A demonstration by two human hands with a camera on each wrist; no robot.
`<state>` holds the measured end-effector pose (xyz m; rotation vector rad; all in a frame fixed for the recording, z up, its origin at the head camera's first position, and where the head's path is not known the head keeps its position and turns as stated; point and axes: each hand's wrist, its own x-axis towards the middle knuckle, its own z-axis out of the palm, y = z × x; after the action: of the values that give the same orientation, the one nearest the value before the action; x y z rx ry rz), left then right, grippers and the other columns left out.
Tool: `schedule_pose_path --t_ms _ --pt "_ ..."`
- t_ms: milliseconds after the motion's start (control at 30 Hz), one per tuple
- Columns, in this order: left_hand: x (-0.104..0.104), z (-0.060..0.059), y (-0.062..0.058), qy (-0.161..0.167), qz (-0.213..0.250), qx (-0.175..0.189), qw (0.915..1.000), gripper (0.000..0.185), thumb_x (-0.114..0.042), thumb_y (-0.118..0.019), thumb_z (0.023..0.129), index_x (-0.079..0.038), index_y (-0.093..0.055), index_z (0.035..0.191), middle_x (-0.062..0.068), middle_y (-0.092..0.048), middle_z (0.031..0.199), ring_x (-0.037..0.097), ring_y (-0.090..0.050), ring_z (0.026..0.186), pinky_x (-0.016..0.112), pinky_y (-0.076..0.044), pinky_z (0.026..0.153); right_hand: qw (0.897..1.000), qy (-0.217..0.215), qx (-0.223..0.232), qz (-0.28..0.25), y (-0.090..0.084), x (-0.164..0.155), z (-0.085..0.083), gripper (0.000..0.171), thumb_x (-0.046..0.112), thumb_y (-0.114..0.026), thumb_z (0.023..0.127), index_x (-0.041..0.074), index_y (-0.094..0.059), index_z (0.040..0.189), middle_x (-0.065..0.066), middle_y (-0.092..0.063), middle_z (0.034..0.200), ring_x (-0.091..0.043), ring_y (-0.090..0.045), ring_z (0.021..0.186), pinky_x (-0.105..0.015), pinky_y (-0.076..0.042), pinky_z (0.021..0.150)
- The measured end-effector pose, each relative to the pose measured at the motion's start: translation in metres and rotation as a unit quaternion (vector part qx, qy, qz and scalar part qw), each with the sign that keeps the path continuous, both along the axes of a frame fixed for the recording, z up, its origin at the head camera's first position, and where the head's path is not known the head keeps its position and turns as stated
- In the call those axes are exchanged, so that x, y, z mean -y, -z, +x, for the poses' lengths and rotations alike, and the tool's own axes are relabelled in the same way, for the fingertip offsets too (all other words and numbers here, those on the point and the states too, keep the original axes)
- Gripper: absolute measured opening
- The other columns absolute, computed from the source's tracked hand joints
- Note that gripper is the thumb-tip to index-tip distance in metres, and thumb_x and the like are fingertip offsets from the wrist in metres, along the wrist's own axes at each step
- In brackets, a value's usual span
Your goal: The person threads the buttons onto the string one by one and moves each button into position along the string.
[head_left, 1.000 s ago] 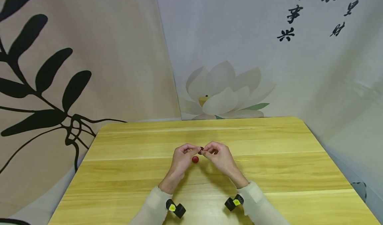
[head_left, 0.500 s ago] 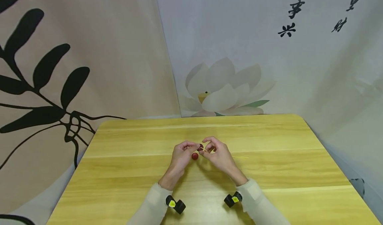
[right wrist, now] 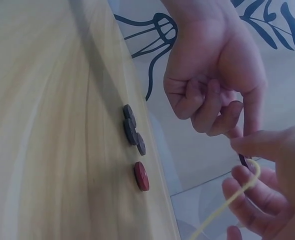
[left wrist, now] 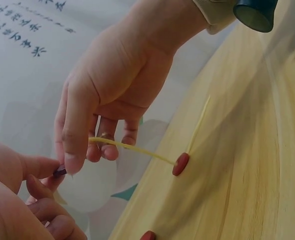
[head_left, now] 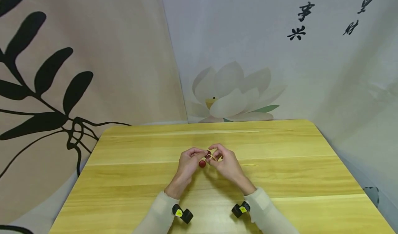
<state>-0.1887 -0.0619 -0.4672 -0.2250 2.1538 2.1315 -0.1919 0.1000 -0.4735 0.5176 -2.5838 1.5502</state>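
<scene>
A dark red button (head_left: pixel 208 154) is pinched between the thumb and finger of my left hand (head_left: pixel 188 164), above the table. Yellow cord (right wrist: pixel 222 206) loops from this button to my right hand (head_left: pixel 227 164). My right thumb and curled fingers hold the cord close to the button; the exact contact is partly hidden. In the left wrist view, the cord runs on to a red button (left wrist: pixel 180 164) at the table and trails past it. Another red button (head_left: pixel 202 164) lies on the table below my hands.
Several dark buttons (right wrist: pixel 130 131) lie near a red one in the right wrist view; the left hand hides them from the head view. The cord's loose end (head_left: pixel 250 165) lies right of my right hand on the wooden table (head_left: pixel 140 185). Printed cloth (head_left: pixel 233 37) hangs behind.
My right index finger has lifted away from the held button, and a loop of yellow cord now shows between it and my right hand. My left hand keeps its hold.
</scene>
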Motion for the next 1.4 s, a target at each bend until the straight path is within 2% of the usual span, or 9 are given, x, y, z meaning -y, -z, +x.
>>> schedule_pose_path --t_ms 200,667,833,933,1100,1267,1400 --pt "-0.001 0.000 0.000 -0.001 0.001 -0.003 1.0000 0.022 -0.019 -0.074 0.089 0.002 -0.071 0.098 -0.002 -0.058 0.077 0.015 -0.049 0.076 0.022 -0.036 0.059 1.000 0.002 -0.017 0.013 0.000 0.002 0.000 0.032 0.006 -0.080 0.082 0.010 -0.065 0.110 0.002 -0.066 0.076 -0.012 -0.058 0.072 -0.027 -0.045 0.066" --pt "0.001 -0.001 0.004 0.005 -0.002 0.001 1.0000 0.019 -0.021 -0.072 0.090 -0.003 -0.072 0.097 0.000 -0.061 0.080 0.015 -0.051 0.076 0.022 -0.038 0.061 1.000 0.016 -0.011 0.018 -0.001 0.004 0.002 0.029 0.007 -0.080 0.081 0.011 -0.067 0.107 0.001 -0.064 0.075 -0.013 -0.057 0.072 -0.026 -0.045 0.064" --pt "0.004 0.000 0.002 -0.003 -0.019 0.010 0.9998 0.029 -0.030 -0.069 0.093 -0.003 -0.072 0.101 -0.005 -0.048 0.070 0.009 -0.039 0.060 0.021 -0.028 0.052 1.000 0.020 -0.011 0.010 0.000 0.003 0.002 0.029 0.008 -0.081 0.082 0.012 -0.067 0.108 -0.001 -0.065 0.078 -0.013 -0.058 0.074 -0.033 -0.049 0.068" --pt "0.007 0.001 0.002 0.000 -0.018 0.010 0.9998 0.034 -0.033 -0.067 0.094 -0.001 -0.070 0.105 -0.007 -0.043 0.068 0.008 -0.034 0.056 0.021 -0.025 0.050 1.000 0.016 -0.014 0.002 0.000 0.002 0.002 0.029 0.010 -0.080 0.082 0.013 -0.067 0.108 -0.002 -0.066 0.079 -0.014 -0.058 0.075 -0.040 -0.051 0.070" --pt "0.011 0.001 0.001 0.013 -0.017 -0.001 0.9998 0.029 -0.031 -0.067 0.095 -0.004 -0.070 0.106 -0.005 -0.047 0.075 0.009 -0.039 0.063 0.021 -0.029 0.054 1.000 -0.003 -0.010 -0.016 0.001 0.000 0.001 0.028 0.010 -0.079 0.083 0.014 -0.067 0.109 0.000 -0.069 0.081 -0.014 -0.059 0.076 -0.050 -0.050 0.075" --pt "0.012 0.003 0.000 0.027 -0.029 -0.017 0.9991 0.026 -0.027 -0.067 0.095 -0.004 -0.070 0.108 -0.002 -0.051 0.083 0.010 -0.041 0.065 0.020 -0.030 0.054 0.999 -0.025 -0.003 -0.029 0.002 -0.002 0.001 0.028 0.009 -0.077 0.084 0.013 -0.066 0.110 0.003 -0.071 0.082 -0.012 -0.061 0.077 -0.053 -0.047 0.082" --pt "0.014 0.004 0.000 0.039 -0.042 -0.020 0.9981 0.026 -0.026 -0.068 0.094 -0.006 -0.071 0.110 0.000 -0.053 0.087 0.010 -0.042 0.065 0.020 -0.031 0.053 0.998 -0.040 0.006 -0.038 0.003 -0.004 0.002 0.029 0.008 -0.075 0.085 0.013 -0.064 0.111 0.001 -0.073 0.086 -0.012 -0.062 0.079 -0.056 -0.046 0.086"
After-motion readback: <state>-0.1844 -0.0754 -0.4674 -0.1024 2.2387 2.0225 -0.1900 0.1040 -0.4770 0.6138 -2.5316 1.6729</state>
